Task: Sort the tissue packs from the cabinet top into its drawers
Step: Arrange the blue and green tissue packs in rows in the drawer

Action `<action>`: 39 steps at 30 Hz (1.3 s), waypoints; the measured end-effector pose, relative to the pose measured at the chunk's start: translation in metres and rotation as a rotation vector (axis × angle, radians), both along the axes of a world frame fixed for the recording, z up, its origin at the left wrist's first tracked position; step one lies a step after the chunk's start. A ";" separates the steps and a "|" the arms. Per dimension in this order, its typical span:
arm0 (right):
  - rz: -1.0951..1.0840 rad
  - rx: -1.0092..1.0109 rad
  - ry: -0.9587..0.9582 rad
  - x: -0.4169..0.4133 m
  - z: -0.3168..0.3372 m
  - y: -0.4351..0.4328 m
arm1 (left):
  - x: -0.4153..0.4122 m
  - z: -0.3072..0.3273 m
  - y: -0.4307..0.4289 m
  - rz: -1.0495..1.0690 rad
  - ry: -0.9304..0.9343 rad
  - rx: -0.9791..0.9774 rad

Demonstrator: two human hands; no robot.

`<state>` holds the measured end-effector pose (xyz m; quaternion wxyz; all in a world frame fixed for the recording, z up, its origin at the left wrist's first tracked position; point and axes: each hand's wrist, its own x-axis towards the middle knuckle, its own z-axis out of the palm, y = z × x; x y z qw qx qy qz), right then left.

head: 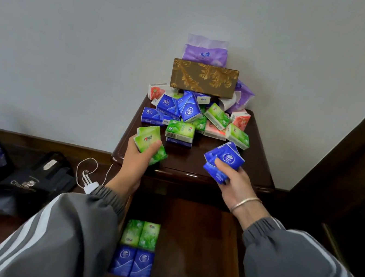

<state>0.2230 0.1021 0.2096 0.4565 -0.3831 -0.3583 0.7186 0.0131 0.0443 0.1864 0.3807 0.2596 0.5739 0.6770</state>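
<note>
My left hand [140,155] grips green packs [149,143] and my right hand [231,175] grips blue packs [225,160], over the cabinet top [257,166]. More packs [192,118] lie heaped at the far side, and the near open drawer [200,251] holds four at its left.

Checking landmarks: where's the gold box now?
Head view, upper centre: the gold box stands behind the pile of packs at the cabinet's back, under a purple tissue bag.

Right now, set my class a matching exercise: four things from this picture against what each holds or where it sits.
1 left hand
2 right hand
3 open dark wooden drawer
4 gold-patterned brown rectangular box

A grips blue plastic-wrapped tissue packs
B sits under a purple soft tissue pack
C grips green plastic-wrapped tissue packs
D contains four sorted small packs

Pairs: 1-C, 2-A, 3-D, 4-B
</note>
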 end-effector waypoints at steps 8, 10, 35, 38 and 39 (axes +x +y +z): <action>0.592 -0.285 -0.186 0.069 -0.061 -0.082 | 0.028 -0.058 -0.105 -0.290 -0.503 -0.097; 0.636 -0.313 -0.352 0.062 -0.092 -0.091 | 0.032 -0.080 -0.122 -0.201 -0.562 -0.181; 0.752 -0.109 -1.250 -0.016 -0.247 -0.095 | 0.006 -0.159 -0.124 -0.068 -0.451 -0.303; 1.023 0.032 -1.433 -0.030 -0.233 -0.093 | 0.009 -0.159 -0.124 -0.056 -0.420 -0.317; 1.075 0.043 -1.479 -0.030 -0.227 -0.090 | 0.010 -0.159 -0.124 -0.048 -0.408 -0.322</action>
